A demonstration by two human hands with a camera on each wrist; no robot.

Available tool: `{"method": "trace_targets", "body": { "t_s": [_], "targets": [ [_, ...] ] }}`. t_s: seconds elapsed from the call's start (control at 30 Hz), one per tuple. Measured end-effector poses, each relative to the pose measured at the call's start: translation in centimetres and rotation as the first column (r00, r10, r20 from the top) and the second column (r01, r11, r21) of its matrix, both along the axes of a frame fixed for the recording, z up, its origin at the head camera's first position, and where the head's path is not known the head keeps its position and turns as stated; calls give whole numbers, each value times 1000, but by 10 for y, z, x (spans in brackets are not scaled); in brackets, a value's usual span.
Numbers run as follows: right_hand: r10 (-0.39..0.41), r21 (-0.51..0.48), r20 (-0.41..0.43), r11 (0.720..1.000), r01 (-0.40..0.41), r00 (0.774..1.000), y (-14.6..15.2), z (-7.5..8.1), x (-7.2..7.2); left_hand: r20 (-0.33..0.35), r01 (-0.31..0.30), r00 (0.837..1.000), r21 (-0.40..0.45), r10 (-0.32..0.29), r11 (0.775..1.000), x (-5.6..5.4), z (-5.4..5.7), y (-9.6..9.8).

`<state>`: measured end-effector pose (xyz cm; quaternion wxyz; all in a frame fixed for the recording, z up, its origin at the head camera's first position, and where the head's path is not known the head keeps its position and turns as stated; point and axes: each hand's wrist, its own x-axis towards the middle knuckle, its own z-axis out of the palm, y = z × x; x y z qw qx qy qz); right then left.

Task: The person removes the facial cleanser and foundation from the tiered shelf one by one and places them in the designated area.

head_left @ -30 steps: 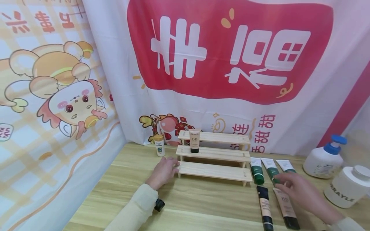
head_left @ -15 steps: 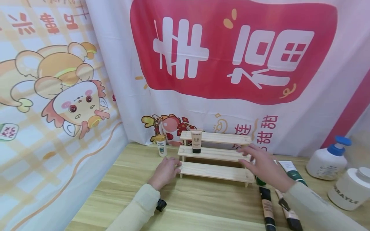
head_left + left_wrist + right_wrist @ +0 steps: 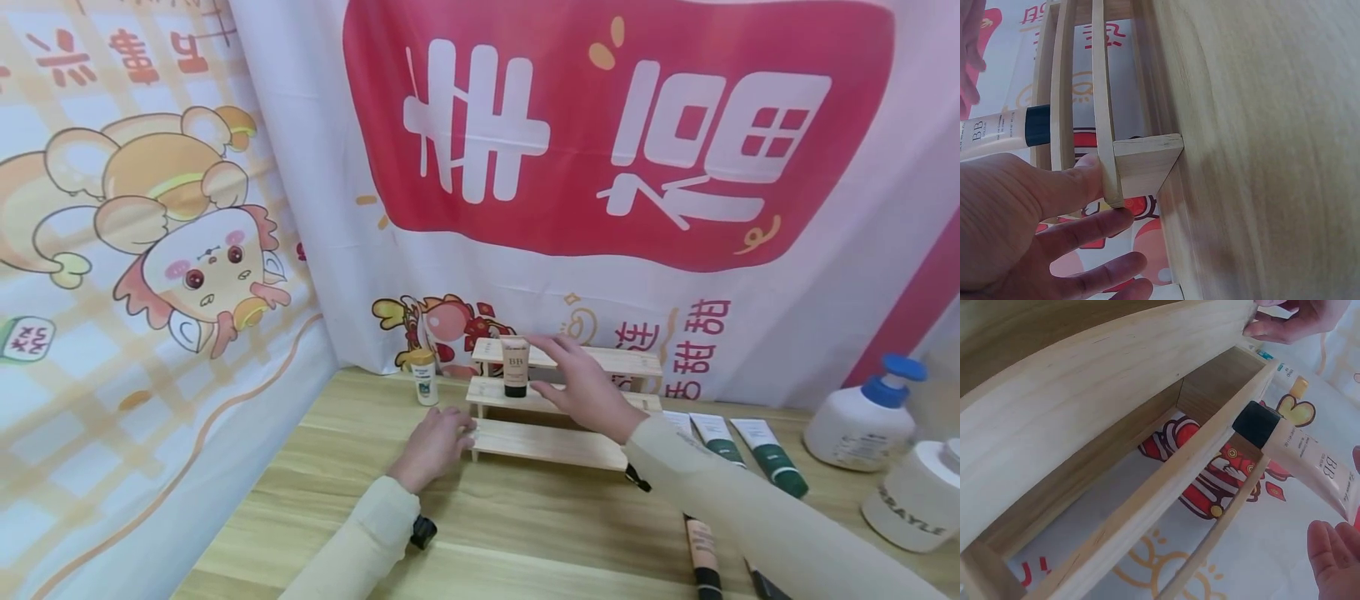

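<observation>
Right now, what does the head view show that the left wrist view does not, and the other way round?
Only the head view shows the right hand reaching toward the rack's upper steps, the green tubes lying on the table, the blue-capped pump bottle, the white jar and the small bottle left of the rack. Only the left wrist view shows the left hand's thumb pressed against the end of the lowest slat. Both show the left hand at the wooden step rack and the BB cream tube standing on its middle step.

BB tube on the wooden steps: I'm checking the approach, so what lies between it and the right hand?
Nothing: in the head view only a bare gap of backdrop separates the BB tube from the right hand, whose fingers stand open beside it.
</observation>
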<state>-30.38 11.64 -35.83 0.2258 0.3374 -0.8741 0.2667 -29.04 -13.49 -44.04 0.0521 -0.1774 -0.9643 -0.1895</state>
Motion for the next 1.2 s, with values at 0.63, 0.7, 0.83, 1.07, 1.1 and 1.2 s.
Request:
{"method": "trace_targets", "body": {
  "t_s": [0.63,0.7,0.83,1.07,1.1,1.2],
  "targets": [
    [-80,-184,-89,981,63,993,-24,-21,-19,-6,17,1000,7,-17,1000,0,3,4],
    [-77,-197,-100,979,56,992,-26,-19,-19,-9,13,1000,9,-13,1000,-1,3,4],
    [-74,-213,-109,976,50,991,-30,-19,-21,-15,8,1000,1,-8,1000,-2,3,3],
    [-62,-243,-127,970,30,990,-30,-20,-20,5,2,1000,8,-2,1000,-1,2,1],
    [-60,-248,-136,968,25,989,-28,-18,-19,6,3,1000,7,-3,1000,-1,1,0],
    [-46,-274,-167,962,-2,985,-16,-11,-14,0,3,1000,7,-3,1000,0,-2,-3]
  ]
}}
